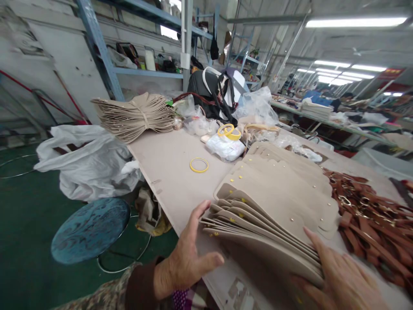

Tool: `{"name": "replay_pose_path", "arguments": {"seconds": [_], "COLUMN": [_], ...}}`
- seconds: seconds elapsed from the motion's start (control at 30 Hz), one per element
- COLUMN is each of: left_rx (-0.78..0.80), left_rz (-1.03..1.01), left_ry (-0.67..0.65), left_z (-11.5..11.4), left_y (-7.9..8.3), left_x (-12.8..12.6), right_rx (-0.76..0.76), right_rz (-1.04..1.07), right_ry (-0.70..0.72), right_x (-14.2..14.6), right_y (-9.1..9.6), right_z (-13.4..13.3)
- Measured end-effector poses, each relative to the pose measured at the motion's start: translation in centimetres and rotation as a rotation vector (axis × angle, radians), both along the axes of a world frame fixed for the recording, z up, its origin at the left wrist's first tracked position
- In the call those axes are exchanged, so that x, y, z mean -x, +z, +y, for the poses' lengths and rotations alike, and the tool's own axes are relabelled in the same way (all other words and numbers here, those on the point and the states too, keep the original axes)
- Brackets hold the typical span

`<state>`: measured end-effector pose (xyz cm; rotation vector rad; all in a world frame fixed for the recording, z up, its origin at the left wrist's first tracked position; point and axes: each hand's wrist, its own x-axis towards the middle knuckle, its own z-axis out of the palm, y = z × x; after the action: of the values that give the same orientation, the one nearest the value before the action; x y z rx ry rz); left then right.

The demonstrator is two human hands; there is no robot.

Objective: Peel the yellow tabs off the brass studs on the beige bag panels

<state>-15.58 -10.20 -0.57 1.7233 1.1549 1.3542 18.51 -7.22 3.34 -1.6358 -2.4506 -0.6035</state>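
A fanned stack of beige leather panels (274, 202) with small metal studs and yellow dots lies on the beige worktable (171, 159). My left hand (190, 258) rests flat with fingers stretched against the stack's near left edge. At the stack's near right end, my right hand (335, 275) presses on the panel edges, its index finger lying along the top piece. Neither hand encloses anything.
Brown leather straps (374, 219) with buckles lie right of the stack. A yellow tape ring (199, 165) and two more rings (229, 131) sit further back, by plastic bags, a black bag (209, 92) and a tied bundle of beige panels (135, 115). A blue stool (90, 229) stands left of the table.
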Motion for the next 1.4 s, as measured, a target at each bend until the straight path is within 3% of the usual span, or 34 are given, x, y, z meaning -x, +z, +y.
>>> {"name": "replay_pose_path", "arguments": {"seconds": [0.13, 0.3, 0.4, 0.63, 0.8, 1.07, 1.23, 1.4], "left_rx": [-0.211, -0.061, -0.143, -0.375, -0.315, -0.166, 0.001, -0.014], "left_rz": [0.087, 0.075, 0.165, 0.137, 0.223, 0.233, 0.049, 0.092], "left_ry": [-0.043, -0.090, -0.096, 0.136, 0.066, -0.021, -0.065, -0.071], "left_z": [0.7, 2.3, 2.8, 3.6, 3.8, 3.3, 3.0, 3.6], "left_y": [0.2, -0.6, -0.3, 4.2, 5.8, 5.0, 5.1, 5.7], "left_x": [-1.4, -1.5, -1.1, 0.4, 0.1, -1.2, -1.4, -0.9], "right_rx": [0.033, 0.056, 0.058, 0.067, 0.057, 0.052, 0.044, 0.052], "right_rz": [0.017, 0.046, 0.051, 0.057, 0.041, 0.032, 0.032, 0.063], "right_ry": [0.000, -0.018, -0.021, -0.016, -0.002, -0.003, -0.018, -0.035], "right_x": [-0.1, 0.0, -0.2, -0.5, -0.4, -0.3, 0.0, -0.1], "right_y": [0.1, 0.0, -0.2, -0.3, -0.4, -0.2, 0.0, -0.2], "right_z": [-0.1, -0.1, 0.1, 0.2, 0.2, 0.0, 0.0, 0.1]}}
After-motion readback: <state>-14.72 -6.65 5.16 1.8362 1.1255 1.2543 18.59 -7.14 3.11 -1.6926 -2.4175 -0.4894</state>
